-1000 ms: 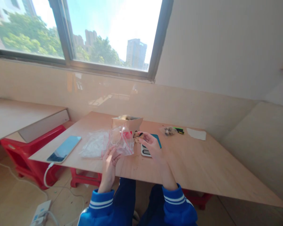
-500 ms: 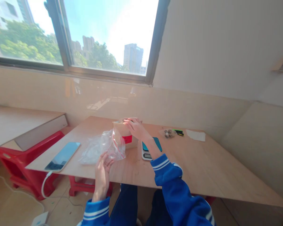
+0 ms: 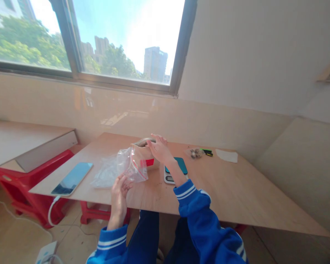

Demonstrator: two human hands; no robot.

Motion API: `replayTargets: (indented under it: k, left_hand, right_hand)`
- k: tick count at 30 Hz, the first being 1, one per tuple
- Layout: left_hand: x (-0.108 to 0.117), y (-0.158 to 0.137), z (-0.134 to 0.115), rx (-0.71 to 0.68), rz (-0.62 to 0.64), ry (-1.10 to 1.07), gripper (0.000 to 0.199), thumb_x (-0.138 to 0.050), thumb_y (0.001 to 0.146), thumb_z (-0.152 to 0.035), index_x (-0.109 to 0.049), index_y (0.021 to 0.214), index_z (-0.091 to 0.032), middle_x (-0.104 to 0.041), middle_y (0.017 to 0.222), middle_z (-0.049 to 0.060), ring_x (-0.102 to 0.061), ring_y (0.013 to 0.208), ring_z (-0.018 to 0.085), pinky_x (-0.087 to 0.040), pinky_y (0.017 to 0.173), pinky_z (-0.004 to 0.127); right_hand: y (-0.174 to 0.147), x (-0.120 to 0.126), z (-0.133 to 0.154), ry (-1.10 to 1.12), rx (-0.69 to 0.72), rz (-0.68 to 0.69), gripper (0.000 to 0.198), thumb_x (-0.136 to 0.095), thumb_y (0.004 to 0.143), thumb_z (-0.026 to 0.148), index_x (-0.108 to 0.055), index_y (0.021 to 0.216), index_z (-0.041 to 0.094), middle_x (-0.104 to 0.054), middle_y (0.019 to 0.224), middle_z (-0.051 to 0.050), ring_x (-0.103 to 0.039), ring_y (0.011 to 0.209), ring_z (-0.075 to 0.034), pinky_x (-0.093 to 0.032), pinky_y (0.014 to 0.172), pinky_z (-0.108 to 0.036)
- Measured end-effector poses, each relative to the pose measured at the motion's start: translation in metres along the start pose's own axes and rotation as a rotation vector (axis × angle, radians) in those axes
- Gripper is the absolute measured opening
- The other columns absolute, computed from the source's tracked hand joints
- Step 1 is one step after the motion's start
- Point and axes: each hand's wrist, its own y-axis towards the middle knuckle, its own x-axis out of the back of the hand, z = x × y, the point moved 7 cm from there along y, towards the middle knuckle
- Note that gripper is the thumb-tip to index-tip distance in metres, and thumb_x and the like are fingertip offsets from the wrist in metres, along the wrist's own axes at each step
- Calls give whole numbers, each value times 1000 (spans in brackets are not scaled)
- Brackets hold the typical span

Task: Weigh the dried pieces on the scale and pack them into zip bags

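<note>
My left hand [image 3: 121, 189] is closed on the lower edge of a clear zip-lock bag [image 3: 139, 175] with a red seal line. The bag is held up in front of a tan paper pouch [image 3: 139, 154] bearing a red label. At the pouch's upper right rim, my right hand [image 3: 160, 148] grips with its fingers over the edge. The pouch stands upright with its mouth spread, and something brownish shows inside. Behind my right wrist lies a small kitchen scale [image 3: 169, 179] with a teal top, partly covered by my arm.
More clear plastic bags [image 3: 106, 174] lie left of the pouch. A phone [image 3: 73, 178] with a white cable rests at the table's left edge. Farther right are a small bag of brown pieces [image 3: 195, 153], a green-and-black cutter [image 3: 207, 151] and a white paper [image 3: 227, 156].
The pouch's mouth is spread wider, with more of its inside showing. My right hand stays at its rim, and my left hand still holds the clear bag. The view has shifted slightly.
</note>
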Motion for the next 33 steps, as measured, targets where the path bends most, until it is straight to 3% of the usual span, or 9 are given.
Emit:
replayTargets:
  k: [3,6,8,11,14,21,26,29,33]
  left_hand:
    - [-5,-2,-5,-36,34,45,39,-70,73,-36,-66,108,-18,-72,105,4,-63,80,13,-47,69,23]
    - [-6,-3,-8,-59,62,80,40,-68,76,-37,-66,111,-18,-71,110,4,-62,91,15,-46,75,25]
    - [-8,-4,-9,-66,75,91,39,-66,77,-37,-66,112,-19,-70,112,4,-61,101,17,-44,80,26]
    - [-17,-7,-12,-99,109,113,40,-67,79,-37,-65,115,-20,-69,116,4,-57,113,20,-42,91,29]
    - [-29,-12,-14,-121,180,121,45,-71,76,-37,-63,118,-23,-68,118,3,-57,115,20,-41,96,30]
    - [-18,-13,-25,-88,175,273,45,-74,73,-42,-65,111,-21,-65,96,1,-59,82,13,-45,67,21]
    - [-18,-18,-39,-34,320,239,51,-62,81,-49,-60,122,-21,-65,115,6,-57,111,23,-45,93,33]
    - [-16,-12,-43,-30,252,198,57,-55,82,-59,-60,120,-18,-67,110,9,-62,101,25,-48,86,36]
    - [-6,6,-49,-102,-10,331,45,-69,71,-54,-67,95,-16,-70,84,5,-62,75,19,-48,68,29]
  right_hand:
    - [0,-2,-1,47,-14,-13,42,-32,101,39,-71,100,22,-46,141,-11,-35,134,-29,-26,110,-53]
    - [-7,19,4,129,-2,-188,42,-28,102,35,-67,112,24,-43,143,-9,-37,132,-26,-26,110,-49]
    - [-18,32,9,274,-36,-250,43,-26,102,35,-66,111,23,-51,133,-9,-44,125,-23,-29,110,-46]
    - [-36,30,23,575,-56,-102,33,-42,97,43,-64,112,24,-61,118,-7,-52,115,-22,-37,105,-42]
    - [-48,23,33,714,-71,8,44,-64,83,47,-60,120,24,-64,116,-6,-58,108,-23,-46,96,-41]
    - [-51,9,19,1007,-212,38,42,-69,77,44,-59,109,20,-69,97,-6,-68,84,-19,-57,74,-35]
    - [-64,-5,21,1172,-291,117,36,-76,72,37,-61,101,21,-68,97,-3,-65,88,-17,-55,76,-31]
    - [-73,-15,23,1145,-275,177,37,-77,71,34,-60,103,22,-67,97,-2,-64,88,-17,-55,77,-32]
    - [-82,-34,25,1167,-281,231,37,-78,69,33,-60,99,21,-65,95,-2,-63,82,-16,-53,75,-31]
